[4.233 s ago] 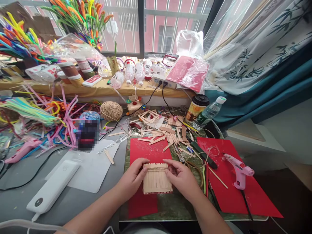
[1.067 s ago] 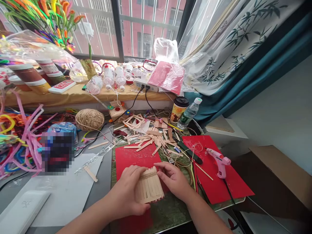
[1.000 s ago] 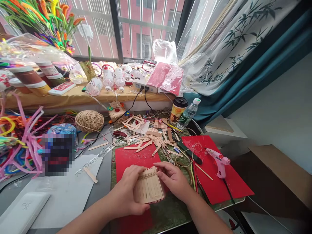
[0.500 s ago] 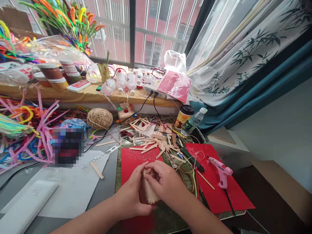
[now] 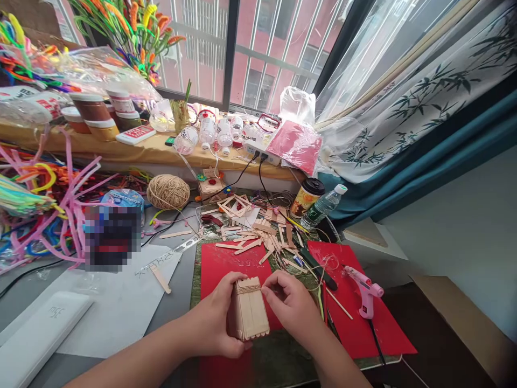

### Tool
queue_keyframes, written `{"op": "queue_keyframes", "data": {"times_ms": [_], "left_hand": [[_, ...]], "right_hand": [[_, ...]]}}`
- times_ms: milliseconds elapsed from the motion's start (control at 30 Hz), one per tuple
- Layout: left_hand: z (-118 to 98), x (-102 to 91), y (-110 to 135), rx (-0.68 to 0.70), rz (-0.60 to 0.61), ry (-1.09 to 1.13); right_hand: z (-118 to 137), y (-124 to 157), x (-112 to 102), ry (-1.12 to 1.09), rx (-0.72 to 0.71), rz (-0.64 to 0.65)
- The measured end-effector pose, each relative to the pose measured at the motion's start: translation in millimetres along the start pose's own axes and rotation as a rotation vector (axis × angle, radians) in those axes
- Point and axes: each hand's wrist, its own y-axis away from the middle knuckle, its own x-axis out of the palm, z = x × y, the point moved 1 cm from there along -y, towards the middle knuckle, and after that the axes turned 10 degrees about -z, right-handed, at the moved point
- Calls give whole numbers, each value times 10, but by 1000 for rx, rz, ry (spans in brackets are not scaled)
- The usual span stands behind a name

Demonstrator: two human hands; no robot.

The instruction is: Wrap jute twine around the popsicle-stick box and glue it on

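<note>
on the far left, lots of pink fuzzy stems (image 5: 68,210) lie in a messy heap with other bright ones. below them, a white power bank (image 5: 48,334) lies partly over a sheet of white paper (image 5: 121,307). next is a dark thing (image 5: 113,237), too blurry to name. one flat stick (image 5: 160,278) lies on the white paper, and a clear ruler (image 5: 188,244) runs past it. farther back, a ball of brown string (image 5: 168,191) sits on the gray counter (image 5: 173,307).

then come the two hands. the left hand (image 5: 220,318) is wrapped around the left side of a small stick box (image 5: 252,312), with its thumb under the bottom. the box is in the middle, over a piece of red paper (image 5: 230,261). brown string goes around it near the top. behind it is a big pile of loose wooden sticks (image 5: 266,229).

the right hand (image 5: 293,302) is by the top right corner of the box. its fingers are bent, with the tips close to the thumb. i can't tell if they pinch some string.

farther back, a cup with a black lid (image 5: 307,196) stands next to a tilted water bottle (image 5: 324,207). on the right, a pink glue gun (image 5: 365,291) lies on another red sheet (image 5: 375,337).
</note>
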Motion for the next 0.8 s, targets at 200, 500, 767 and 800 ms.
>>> {"op": "queue_keyframes", "data": {"times_ms": [200, 500, 767, 800], "left_hand": [[-176, -132, -49, -15, 33, 95], [-40, -69, -60, 46, -39, 189], [-65, -145, -90, 212, -14, -21], [-113, -166, -77, 212, -2, -115]], "right_hand": [[-163, 32, 180, -298, 157, -12], [-336, -13, 399, -726, 245, 81], [-255, -20, 256, -679, 239, 102], [-213, -18, 216, -633, 222, 88]]}}
